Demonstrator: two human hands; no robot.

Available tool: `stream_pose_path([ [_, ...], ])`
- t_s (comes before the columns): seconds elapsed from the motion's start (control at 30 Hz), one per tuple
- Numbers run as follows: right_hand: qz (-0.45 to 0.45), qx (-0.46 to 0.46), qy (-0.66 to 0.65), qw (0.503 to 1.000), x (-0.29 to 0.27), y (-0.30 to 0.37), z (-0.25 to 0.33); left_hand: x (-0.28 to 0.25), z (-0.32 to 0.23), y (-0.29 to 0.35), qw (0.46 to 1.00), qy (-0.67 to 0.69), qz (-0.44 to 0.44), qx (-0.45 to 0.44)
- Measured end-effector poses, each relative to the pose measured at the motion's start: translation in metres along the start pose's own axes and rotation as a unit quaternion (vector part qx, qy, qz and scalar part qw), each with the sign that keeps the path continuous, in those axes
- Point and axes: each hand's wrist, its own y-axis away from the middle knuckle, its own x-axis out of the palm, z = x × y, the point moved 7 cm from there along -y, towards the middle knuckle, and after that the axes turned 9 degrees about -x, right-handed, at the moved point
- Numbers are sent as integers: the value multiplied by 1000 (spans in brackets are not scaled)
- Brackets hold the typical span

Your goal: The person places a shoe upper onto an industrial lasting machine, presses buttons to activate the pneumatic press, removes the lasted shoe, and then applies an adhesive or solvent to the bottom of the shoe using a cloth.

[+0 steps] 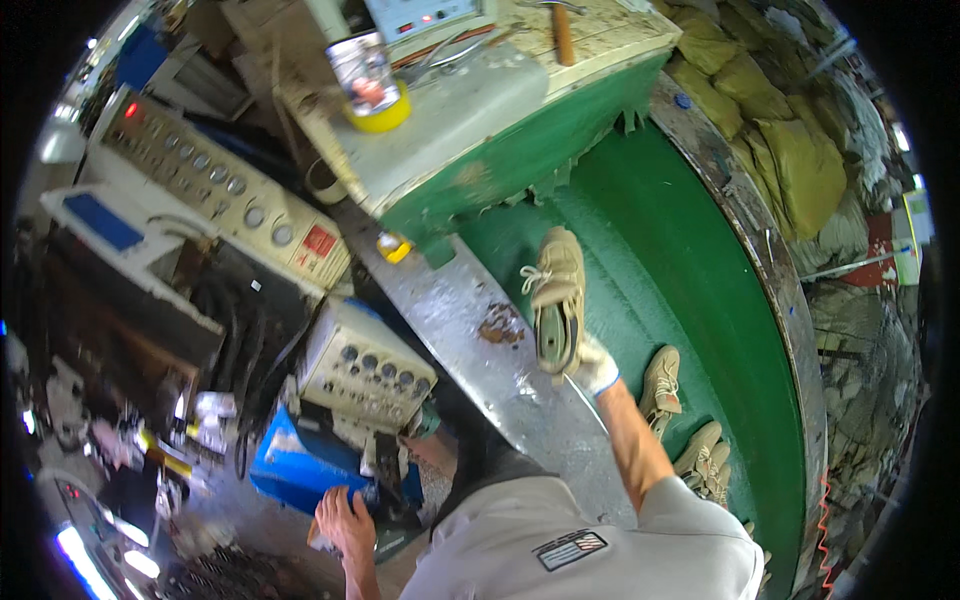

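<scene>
My right hand [597, 366], in a white glove, grips a beige lace-up shoe [557, 285] by its heel, over the join of the metal ledge and the green surface. A green shoe last [551, 332] fills the shoe's opening, and its laces hang loose to the left. A thin pale strip [586, 402] shows just below the glove; what it is I cannot make out. At lower left my bare left hand [345, 524] has its fingers curled beside the blue machine base. Something small with an orange-brown edge shows under those fingers, mostly hidden.
More beige shoes [661, 380] stand in a row on the green belt-like surface [640, 270]. A control box with knobs [365, 365] and a larger control panel [220, 185] lie left. A yellow tape measure [394, 247] and a wooden-handled tool [563, 36] rest further off. Sacks [795, 170] fill the right.
</scene>
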Motion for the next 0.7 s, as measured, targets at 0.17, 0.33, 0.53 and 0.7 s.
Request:
stream_pose_path([
  [0.17, 4, 104, -252, 962, 157, 64, -88, 1, -13, -34, 926, 349, 102, -97],
  [0.33, 66, 146, -45, 986, 233, 40, -179, -12, -6, -99, 657, 710, 181, -178],
  [0.53, 226, 167, 98, 955, 399, 87, -225, -34, 109, -83, 586, 765, 109, -246],
  [0.7, 282, 130, 240, 920, 440, 87, -285, -24, 191, -58, 560, 762, -6, -325],
])
